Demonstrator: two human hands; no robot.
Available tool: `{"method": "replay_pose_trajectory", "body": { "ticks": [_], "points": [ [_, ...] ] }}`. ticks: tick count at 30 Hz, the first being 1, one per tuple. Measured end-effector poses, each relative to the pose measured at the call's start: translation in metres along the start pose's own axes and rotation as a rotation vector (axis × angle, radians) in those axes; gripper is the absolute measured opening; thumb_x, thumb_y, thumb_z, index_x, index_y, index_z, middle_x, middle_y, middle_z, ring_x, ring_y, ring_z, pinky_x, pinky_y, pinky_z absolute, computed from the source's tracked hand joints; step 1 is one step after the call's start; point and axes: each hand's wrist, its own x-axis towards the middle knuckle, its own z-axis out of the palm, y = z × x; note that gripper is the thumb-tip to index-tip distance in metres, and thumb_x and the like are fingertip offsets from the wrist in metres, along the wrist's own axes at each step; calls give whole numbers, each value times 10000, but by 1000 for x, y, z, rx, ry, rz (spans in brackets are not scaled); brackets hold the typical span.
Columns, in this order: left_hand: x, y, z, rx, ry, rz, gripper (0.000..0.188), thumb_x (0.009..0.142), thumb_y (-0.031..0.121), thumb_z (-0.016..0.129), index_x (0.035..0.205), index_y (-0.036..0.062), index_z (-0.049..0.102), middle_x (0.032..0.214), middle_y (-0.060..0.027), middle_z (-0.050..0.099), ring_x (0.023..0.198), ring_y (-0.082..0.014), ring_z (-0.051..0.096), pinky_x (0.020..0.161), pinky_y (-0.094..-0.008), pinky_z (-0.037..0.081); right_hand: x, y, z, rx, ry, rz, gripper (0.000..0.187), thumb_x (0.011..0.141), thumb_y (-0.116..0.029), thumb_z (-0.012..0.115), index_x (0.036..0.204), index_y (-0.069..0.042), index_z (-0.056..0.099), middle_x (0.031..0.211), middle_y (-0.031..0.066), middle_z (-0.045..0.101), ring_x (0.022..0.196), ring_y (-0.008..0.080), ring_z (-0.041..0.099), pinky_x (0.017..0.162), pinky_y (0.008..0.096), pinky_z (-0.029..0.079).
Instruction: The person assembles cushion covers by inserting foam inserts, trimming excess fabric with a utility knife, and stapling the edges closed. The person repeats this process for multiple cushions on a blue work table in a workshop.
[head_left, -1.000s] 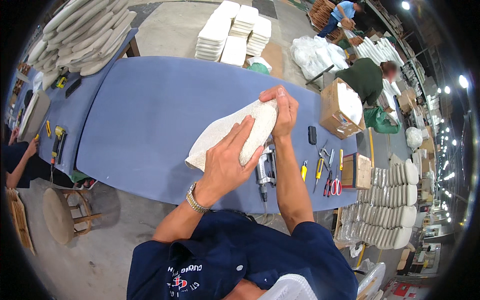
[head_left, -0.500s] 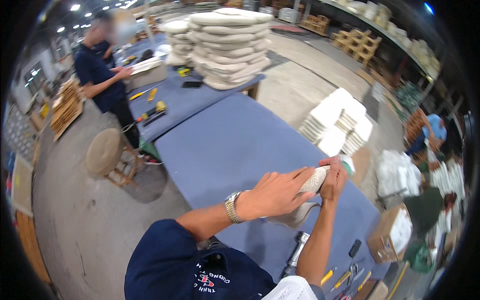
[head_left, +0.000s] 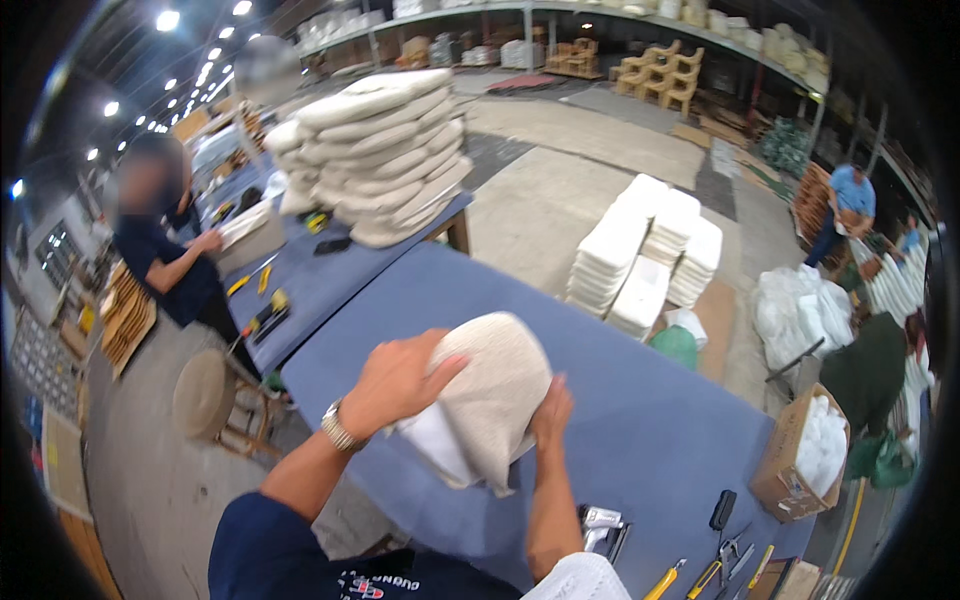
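Above the near part of the blue-covered table [head_left: 620,420] I hold a seat cushion with beige fabric [head_left: 495,375] over its top, tilted up. A white layer [head_left: 440,445] shows under the fabric's loose lower left edge. My left hand [head_left: 400,378], with a metal watch at its wrist, grips the upper left side; the thumb lies over the fabric and the other fingers are partly hidden. My right hand [head_left: 550,412] is closed on the right edge, its fingertips mostly out of sight. Near my right forearm lies a silver staple gun [head_left: 603,530].
Hand tools, among them a yellow-handled cutter [head_left: 705,578], lie near the front right, beside a carton of white stuffing [head_left: 790,480]. Stacked beige cushions [head_left: 380,150] stand on the far table. A co-worker [head_left: 165,250] stands at left behind a round stool [head_left: 205,395]. White foam stacks [head_left: 640,255] stand beyond.
The cushion has moved left and turned so its broad beige face shows. Both hands moved left with it and are farther apart. The head view has shifted, showing more of the hall.
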Motion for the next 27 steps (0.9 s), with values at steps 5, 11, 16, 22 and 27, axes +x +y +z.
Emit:
{"method": "replay_pose_trajectory", "body": {
  "ticks": [5, 11, 16, 22, 27],
  "points": [
    [-12, 11, 5, -64, 48, 78, 449, 944, 411, 669, 1230, 65, 654, 980, -175, 739, 864, -396, 709, 713, -473, 561, -38, 74, -3, 393, 23, 306, 589, 1063, -434, 323, 836, 35, 599, 689, 167, 587, 678, 258, 577, 658, 446, 447],
    [-85, -14, -10, -220, 152, -8, 469, 882, 339, 744, 1181, -15, 672, 996, -216, 738, 906, -378, 736, 802, -410, 575, -61, 87, 12, 412, -136, 259, 562, 1050, -466, 394, 802, -23, 635, 707, 69, 637, 682, 170, 570, 654, 386, 464],
    [-170, -70, 5, -418, 121, -77, 636, 770, 363, 881, 1209, -36, 650, 1053, -201, 748, 958, -296, 747, 841, -410, 576, -24, 17, -43, 504, 44, 187, 501, 1013, -417, 518, 695, -50, 641, 642, 14, 604, 620, 139, 539, 598, 352, 440],
    [-190, -60, 55, -599, -21, -46, 704, 684, 242, 965, 1250, -28, 644, 1119, -193, 740, 1032, -266, 735, 876, -373, 585, 37, -114, -135, -87, 77, -528, 367, 968, -270, 592, 677, -59, 669, 638, 81, 605, 636, 264, 553, 737, 393, 461],
    [-222, -77, 165, -602, -236, -235, 688, 736, 321, 911, 1295, 29, 639, 1178, -205, 720, 1072, -338, 718, 899, -429, 575, -9, -26, -119, -572, -153, -304, 303, 944, -266, 617, 708, -85, 678, 710, 93, 639, 783, 316, 599, 867, 453, 456]
  ]
}}
